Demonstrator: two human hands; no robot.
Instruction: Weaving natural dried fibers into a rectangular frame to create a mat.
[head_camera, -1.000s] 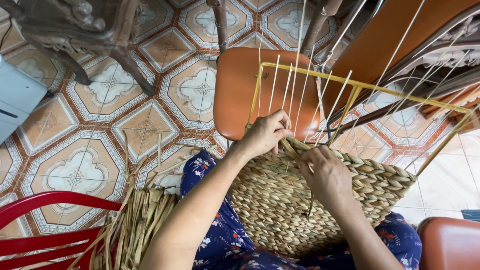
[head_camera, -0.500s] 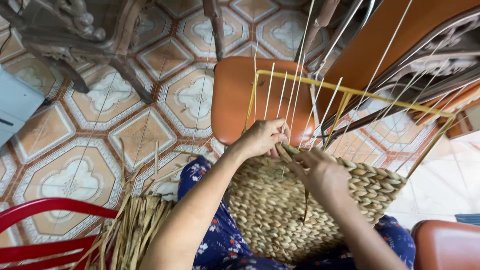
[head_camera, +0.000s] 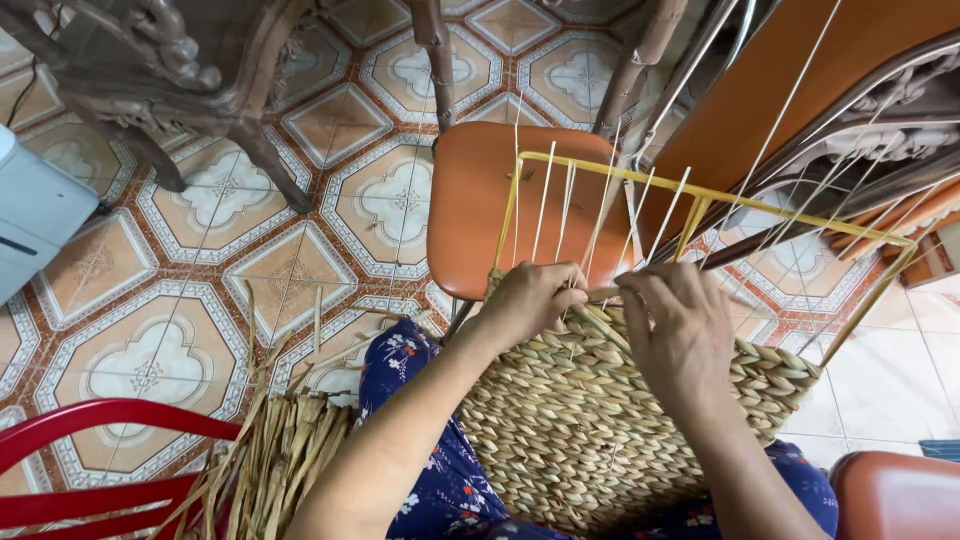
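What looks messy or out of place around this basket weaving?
Only the loose dried straw, splayed unevenly over the tiled floor beside the red chair. The woven basket under both hands looks even and undamaged.

No labels, signs or screens in view. Poss. package: small box-like item (head_camera: 940, 262) at far right edge, pale face w/ red-brown border, partly cut off by frame, under orange furniture; too small to confirm. Light blue-grey boxy casing (head_camera: 35, 225) at left edge shows no label.
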